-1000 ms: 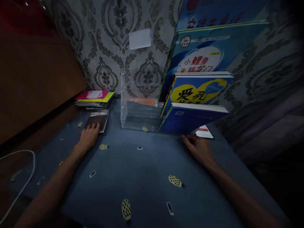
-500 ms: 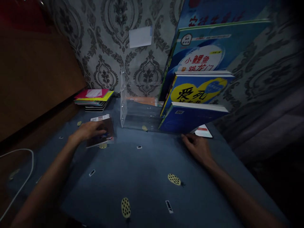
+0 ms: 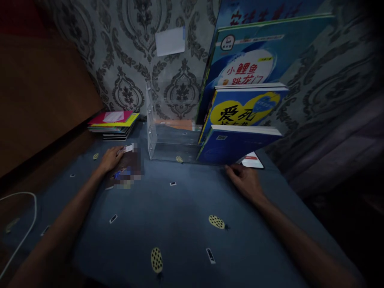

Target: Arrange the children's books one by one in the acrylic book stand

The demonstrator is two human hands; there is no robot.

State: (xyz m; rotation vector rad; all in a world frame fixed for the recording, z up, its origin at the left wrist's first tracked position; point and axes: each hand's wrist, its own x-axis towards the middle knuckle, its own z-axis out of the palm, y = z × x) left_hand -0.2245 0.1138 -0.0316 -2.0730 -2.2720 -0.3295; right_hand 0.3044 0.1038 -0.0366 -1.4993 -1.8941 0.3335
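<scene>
On the cloth at the left lies a thin dark-covered book (image 3: pixel 127 164), partly blurred out, with a white strip along its far edge. My left hand (image 3: pixel 111 159) rests on the book's far left corner, fingers stretched out over it. Loosely curled, my right hand (image 3: pixel 245 181) lies on the cloth, its fingertips close to the lower edge of a blue book (image 3: pixel 237 146). That book leans at the front of a clear acrylic rack (image 3: pixel 152 130). Behind it stand a blue and yellow book (image 3: pixel 244 106) and a taller teal book (image 3: pixel 279 48).
A pile of books (image 3: pixel 112 124) with pink and yellow covers sits at the back left. A phone-like slab with a lit face (image 3: pixel 253 161) lies behind my right hand. A white cable (image 3: pixel 35 208) curves along the left. Patterned wall (image 3: pixel 129 90) closes off the back.
My left hand has slid from the middle of the dark book to its far left corner. My right hand stays in place, while the whole view has shifted slightly.
</scene>
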